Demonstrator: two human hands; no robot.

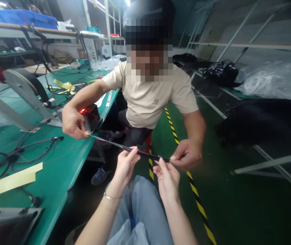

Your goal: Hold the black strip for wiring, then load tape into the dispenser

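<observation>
A thin black cable (147, 154) is stretched between me and a person seated opposite, with coloured wires showing at its left end. My left hand (126, 164) pinches it near the middle between thumb and fingers. Close to the cable's right end, my right hand (167, 175) grips it between thumb and forefinger. The other person's hand (74, 123) on the left side pinches the coloured wire end. Their second hand (188, 154) holds the right end, just beside my right fingers.
A green worktable (66, 170) runs along the left, carrying wire bundles (15, 154), yellow strips (12, 182), a tape reel (24, 81) and a box with red lit digits (90, 115). Striped floor tape (196, 197) crosses the floor. Metal frames and dark material (265, 119) stand right.
</observation>
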